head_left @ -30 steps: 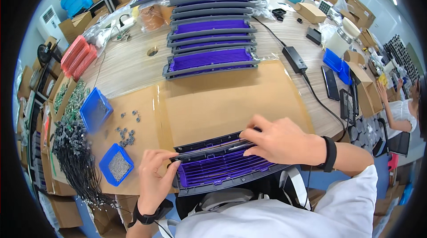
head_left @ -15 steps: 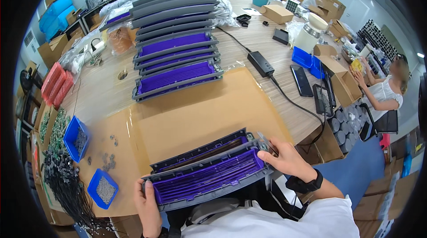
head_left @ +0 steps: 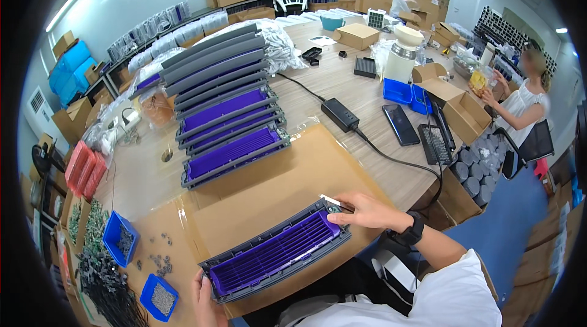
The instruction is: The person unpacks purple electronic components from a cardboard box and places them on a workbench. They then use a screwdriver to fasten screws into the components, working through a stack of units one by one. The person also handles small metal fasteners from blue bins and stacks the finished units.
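A long grey frame with a purple slatted grille (head_left: 275, 252) lies slanted on the brown cardboard sheet near me. My left hand (head_left: 208, 301) grips its lower left end, the fingers partly hidden under the edge. At the upper right end, my right hand (head_left: 362, 212) presses its thumb on the purple face, with the fingers behind the rim. A slim pale strip or tool (head_left: 330, 199) sticks out from under those fingers; its kind cannot be made out. Beyond, a row of similar grey-and-purple grille frames (head_left: 229, 156) leans one against another.
Left are blue bins (head_left: 160, 297) of small parts, loose grey pieces (head_left: 160, 264) and bundled black cables (head_left: 104, 284). A power adapter (head_left: 340, 114) with its cord, a phone (head_left: 401, 124) and an open carton (head_left: 458, 107) stand right. Another person (head_left: 523, 104) sits at the far right.
The grille frame has gone from tilted, with its dark rear part showing, to lying flatter on the cardboard. Both hands have stayed on its ends. The view has tipped upward.
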A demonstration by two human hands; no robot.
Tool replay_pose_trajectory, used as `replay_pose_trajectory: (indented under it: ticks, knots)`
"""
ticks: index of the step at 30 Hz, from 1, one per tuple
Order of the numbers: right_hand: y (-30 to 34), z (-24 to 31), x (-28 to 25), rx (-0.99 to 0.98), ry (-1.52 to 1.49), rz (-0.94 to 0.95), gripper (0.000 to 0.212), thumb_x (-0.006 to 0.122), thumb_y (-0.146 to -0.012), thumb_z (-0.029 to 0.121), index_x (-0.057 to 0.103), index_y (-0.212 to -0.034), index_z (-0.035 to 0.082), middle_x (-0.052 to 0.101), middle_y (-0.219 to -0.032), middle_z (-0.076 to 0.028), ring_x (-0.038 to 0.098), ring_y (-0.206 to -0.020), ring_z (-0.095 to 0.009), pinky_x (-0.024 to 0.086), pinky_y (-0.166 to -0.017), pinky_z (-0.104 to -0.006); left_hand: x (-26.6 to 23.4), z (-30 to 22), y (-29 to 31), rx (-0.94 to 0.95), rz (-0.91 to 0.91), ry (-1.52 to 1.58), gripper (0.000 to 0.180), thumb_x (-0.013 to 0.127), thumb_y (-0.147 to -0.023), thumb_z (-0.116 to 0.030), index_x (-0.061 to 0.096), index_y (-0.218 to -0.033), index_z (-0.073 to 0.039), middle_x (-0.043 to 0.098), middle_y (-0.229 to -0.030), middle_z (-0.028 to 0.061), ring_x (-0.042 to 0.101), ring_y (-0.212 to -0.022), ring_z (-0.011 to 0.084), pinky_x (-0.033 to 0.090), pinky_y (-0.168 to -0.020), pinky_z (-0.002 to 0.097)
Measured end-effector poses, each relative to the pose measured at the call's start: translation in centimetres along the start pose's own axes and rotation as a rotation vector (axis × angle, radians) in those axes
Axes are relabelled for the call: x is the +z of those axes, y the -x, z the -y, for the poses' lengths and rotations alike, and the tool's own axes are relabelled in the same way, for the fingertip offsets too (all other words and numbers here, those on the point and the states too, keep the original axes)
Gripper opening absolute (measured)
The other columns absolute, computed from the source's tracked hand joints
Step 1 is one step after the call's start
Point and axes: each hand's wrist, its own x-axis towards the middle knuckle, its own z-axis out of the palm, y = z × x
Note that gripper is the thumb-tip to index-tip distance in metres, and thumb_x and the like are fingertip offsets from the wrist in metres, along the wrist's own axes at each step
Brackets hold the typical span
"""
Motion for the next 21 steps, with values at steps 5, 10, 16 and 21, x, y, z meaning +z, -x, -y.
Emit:
replay_pose_trajectory:
  ticks: [5, 10, 16, 21]
  knots:
    - [0.7, 1.1, 0.0, -0.084, -0.236, 0.165, 0.052, 0.07, -0.087, 0.044, 0.062, -0.112, -0.001, 0.062, -0.082, -0.002, 0.052, -0.073, -0.011, 0.045, -0.066, -0.0281, 1.9, -0.8, 1.8, -0.029, -0.018, -0.024, 0.036, 0.057, -0.097, -0.031, 0.055, -0.126, -0.01, 0.061, -0.12, 0.0068, 0.056, -0.11, 0.023, 0.046, -0.093, 0.0356]
    - [3.7, -0.3, 0.2, 0.233, -0.551, 0.085, 0.052, 0.079, -0.081, 0.029, 0.058, -0.117, -0.001, 0.052, -0.079, 0.002, 0.04, -0.062, -0.003, 0.027, -0.046, -0.0183, 3.4, -1.7, -0.3, -0.054, -0.005, -0.051, 0.047, 0.059, -0.081, -0.005, 0.05, -0.127, -0.006, 0.06, -0.117, 0.0029, 0.058, -0.107, 0.0169, 0.048, -0.088, 0.0346]
    - [7.0, -1.2, -2.5, 0.233, -0.882, -0.26, 0.053, 0.077, -0.08, 0.015, 0.051, -0.124, 0.0, 0.059, -0.095, -0.001, 0.049, -0.069, -0.002, 0.027, -0.046, -0.0163, 11.4, -3.9, -6.0, 0.118, 0.302, -0.046, 0.058, 0.066, -0.079, -0.002, 0.045, -0.132, -0.001, 0.056, -0.118, 0.0093, 0.056, -0.108, 0.0181, 0.044, -0.095, 0.03]
    - [8.5, -2.1, -4.8, 0.153, -1.01, -0.503, 0.032, 0.07, -0.083, 0.007, 0.055, -0.111, 0.008, 0.061, -0.089, 0.002, 0.053, -0.064, -0.003, 0.029, -0.047, -0.0187, 20.8, -5.4, -13.0, 0.224, 0.535, -0.193, 0.059, 0.067, -0.08, -0.007, 0.044, -0.134, -0.001, 0.055, -0.122, 0.0111, 0.053, -0.112, 0.0194, 0.04, -0.098, 0.032]
